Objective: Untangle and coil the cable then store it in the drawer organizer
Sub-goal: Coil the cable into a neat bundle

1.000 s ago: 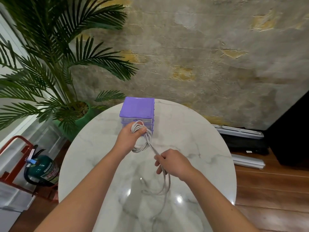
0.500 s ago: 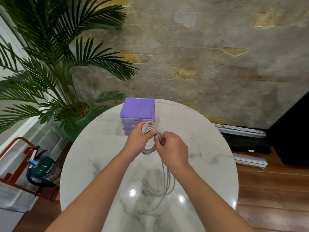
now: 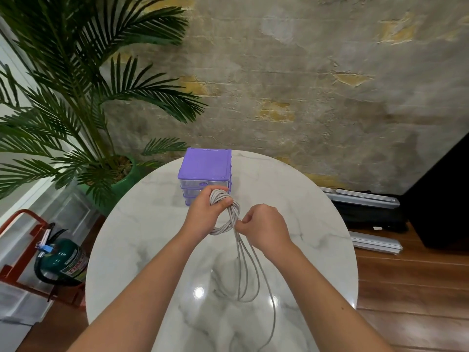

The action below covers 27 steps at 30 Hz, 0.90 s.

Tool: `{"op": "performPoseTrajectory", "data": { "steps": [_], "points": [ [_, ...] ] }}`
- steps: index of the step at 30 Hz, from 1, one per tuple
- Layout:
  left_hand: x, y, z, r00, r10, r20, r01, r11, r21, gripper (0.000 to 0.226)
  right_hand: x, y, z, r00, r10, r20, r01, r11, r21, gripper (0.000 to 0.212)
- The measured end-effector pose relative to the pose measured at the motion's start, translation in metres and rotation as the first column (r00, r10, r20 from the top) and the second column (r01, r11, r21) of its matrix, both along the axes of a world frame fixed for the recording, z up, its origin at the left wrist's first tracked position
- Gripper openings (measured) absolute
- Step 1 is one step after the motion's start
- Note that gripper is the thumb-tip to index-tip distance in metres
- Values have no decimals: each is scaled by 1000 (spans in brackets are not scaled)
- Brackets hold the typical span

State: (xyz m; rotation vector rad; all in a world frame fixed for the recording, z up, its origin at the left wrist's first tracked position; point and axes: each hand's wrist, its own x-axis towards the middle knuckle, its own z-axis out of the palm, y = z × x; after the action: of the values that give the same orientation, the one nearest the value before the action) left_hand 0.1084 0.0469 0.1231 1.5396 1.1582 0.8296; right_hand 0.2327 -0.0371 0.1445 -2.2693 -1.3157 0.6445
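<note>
A grey cable point(image 3: 247, 270) is partly wound into a coil held above the round marble table point(image 3: 142, 232). My left hand point(image 3: 206, 212) grips the top of the coil, thumb pressed over the strands. My right hand point(image 3: 264, 227) pinches the loose strands just below and right of the coil. Long loops and a free end hang down toward the table's near edge. The purple drawer organizer point(image 3: 205, 165) stands at the table's far side, just behind my left hand, its clear drawers closed.
A potted palm point(image 3: 76, 102) in a green pot stands left of the table. A green fire extinguisher point(image 3: 63, 260) in a red stand sits on the floor at left. Grey metal bars point(image 3: 373, 242) and a black bag lie on the wood floor at right.
My right hand rose from low on the cable to the coil, laid another loop on it, and has now slid slightly down and right along the strands. The hanging loops have shortened.
</note>
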Motion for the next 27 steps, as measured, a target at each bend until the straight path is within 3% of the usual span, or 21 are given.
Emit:
{"op": "performPoseTrajectory", "data": {
  "steps": [4,6,8,10,15,18,21,24,27],
  "points": [
    [2,-1,4,999,12,43,-10,999,-53,21,4,0,-11,935,-22,-354,42,998,48,11],
    [4,-2,5,992,36,120,-16,987,-162,21,1,0,-13,793,-74,-604,109,994,22,15],
    [5,-3,6,957,68,282,18,956,-292,38,-4,-1,-12,690,-109,-715,122,992,-33,28],
    [7,-2,2,951,53,305,45,950,-308,46,-8,-3,-12,735,-120,-667,106,993,-62,35],
    [9,-5,-3,990,27,138,9,967,-255,42,-14,-1,-20,952,-92,-291,82,996,-45,33],
    [9,-7,-3,991,64,121,-33,968,-247,36,-20,-4,-16,982,-78,-173,89,995,54,30],
    [8,-6,-3,995,63,80,-46,979,-200,31,-21,-7,-8,999,22,-42,-17,993,117,30],
    [8,-2,-9,991,122,54,-112,981,-160,34,-23,-8,-4,994,88,72,-96,987,126,30],
    [6,5,-8,983,181,15,-178,977,-120,33,-20,-11,-6,992,90,93,-98,992,84,23]
  ]
}}
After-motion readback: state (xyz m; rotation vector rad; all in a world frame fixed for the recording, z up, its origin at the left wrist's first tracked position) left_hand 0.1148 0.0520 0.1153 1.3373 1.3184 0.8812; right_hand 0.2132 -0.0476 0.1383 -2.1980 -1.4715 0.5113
